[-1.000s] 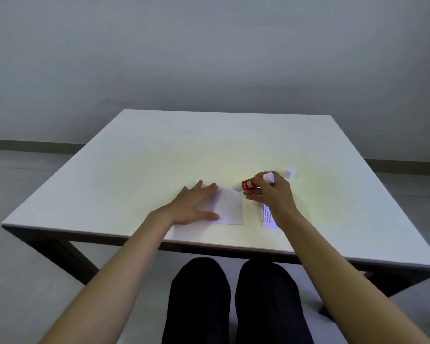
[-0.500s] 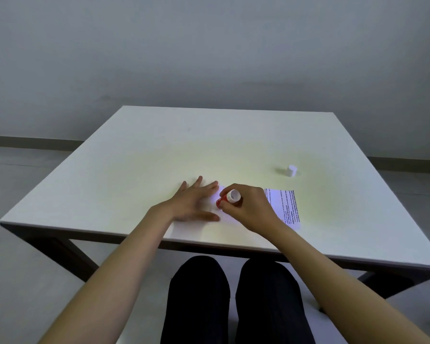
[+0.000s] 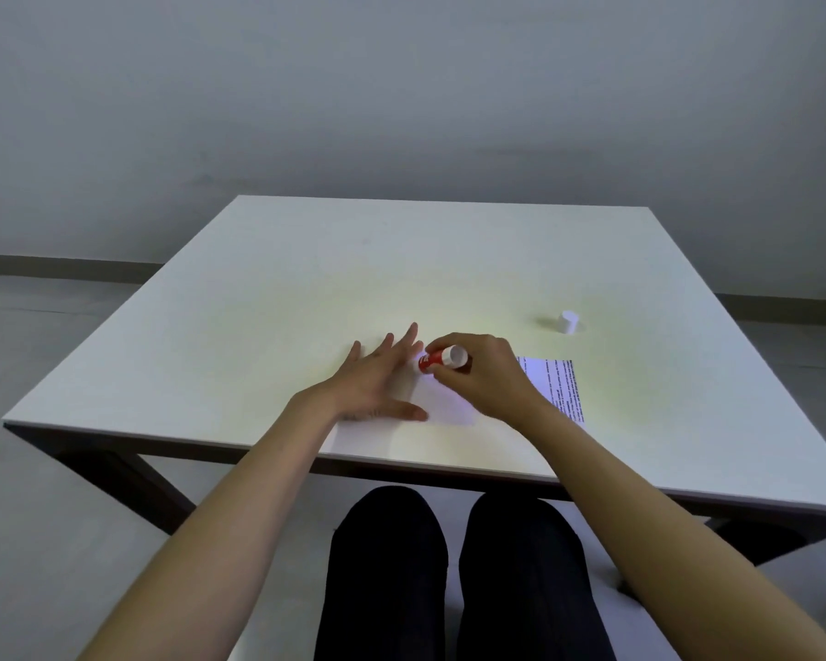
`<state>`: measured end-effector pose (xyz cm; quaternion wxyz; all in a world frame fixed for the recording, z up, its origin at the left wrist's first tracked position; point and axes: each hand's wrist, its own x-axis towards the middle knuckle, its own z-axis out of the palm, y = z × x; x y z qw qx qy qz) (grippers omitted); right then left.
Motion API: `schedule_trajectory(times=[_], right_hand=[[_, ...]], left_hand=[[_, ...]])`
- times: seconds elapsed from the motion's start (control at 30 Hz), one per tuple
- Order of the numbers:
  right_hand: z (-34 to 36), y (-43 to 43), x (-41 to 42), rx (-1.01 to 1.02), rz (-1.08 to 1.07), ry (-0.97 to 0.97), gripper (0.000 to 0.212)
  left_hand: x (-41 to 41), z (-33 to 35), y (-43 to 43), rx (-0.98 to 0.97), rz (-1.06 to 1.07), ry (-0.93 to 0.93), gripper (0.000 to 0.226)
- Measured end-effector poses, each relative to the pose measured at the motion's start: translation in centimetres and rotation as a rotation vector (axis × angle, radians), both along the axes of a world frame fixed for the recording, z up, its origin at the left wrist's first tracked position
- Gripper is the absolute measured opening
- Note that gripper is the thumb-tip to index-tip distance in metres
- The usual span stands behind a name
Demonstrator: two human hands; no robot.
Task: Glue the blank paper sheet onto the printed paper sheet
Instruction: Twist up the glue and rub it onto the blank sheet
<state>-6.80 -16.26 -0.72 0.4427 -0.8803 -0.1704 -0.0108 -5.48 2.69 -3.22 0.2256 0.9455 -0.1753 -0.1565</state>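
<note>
Seen from the head camera, a seated person is working at a white table [image 3: 258, 326] set against a grey wall, dark-trousered knees showing below the near edge.

The left hand [image 3: 377, 384] is lying flat with fingers spread and thumb stretched along the near side, pressing down on the blank paper sheet [image 3: 449, 407], which is resting near the table's front edge. That hand is open, gripping nothing; its palm is covering the left part of the sheet, and only the right portion of the white paper is showing.

The right hand [image 3: 482, 379] is closing its fingers around a red glue stick [image 3: 442, 359], holding it tilted with its white base pointing up toward the camera and its other end angled down at the far edge of the blank sheet, just beside the left hand's fingertips. Whether the tip is actually touching the paper cannot be told, since the fingers are hiding it.

The printed paper sheet [image 3: 556, 384] is lying flat on the table to the right of the blank one, partly covered by the right wrist, its lines of text facing up.

A small white cap [image 3: 568, 322] is standing by itself farther back on the right, well apart from both sheets and both hands.
</note>
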Motion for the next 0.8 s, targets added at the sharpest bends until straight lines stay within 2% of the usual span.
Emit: schedule_trajectory(times=[0.13, 0.33, 0.43, 0.53, 0.6, 0.67, 0.8], right_hand=[[0.5, -0.7, 0.5, -0.011, -0.087, -0.013, 0.017], [0.0, -1.7, -1.8, -0.006, 0.086, 0.083, 0.010], [0.2, -2.8, -0.9, 0.075, -0.045, 0.096, 0.016], [0.0, -3.1, -0.9, 0.072, -0.192, 0.051, 0.018], [-0.3, -2.8, -1.8, 0.058, -0.154, 0.028, 0.017], [-0.6, -2.4, -2.9, 0.022, -0.026, 0.012, 0.015], [0.0, -2.8, -2.7, -0.004, 0.062, 0.098, 0.013]], left_hand=[[0.0, -0.1, 0.2, 0.015, -0.007, 0.005, 0.110], [0.1, -0.4, 0.1, 0.067, -0.040, -0.004, 0.094], [0.2, -0.3, 0.3, 0.069, -0.045, -0.001, 0.090], [0.2, -0.3, 0.4, 0.081, -0.052, -0.008, 0.089], [0.3, -0.4, 0.3, 0.078, -0.048, -0.007, 0.092], [0.3, -0.6, 0.3, 0.066, -0.042, 0.002, 0.094], [0.4, -0.5, 0.4, 0.061, -0.040, 0.013, 0.095]])
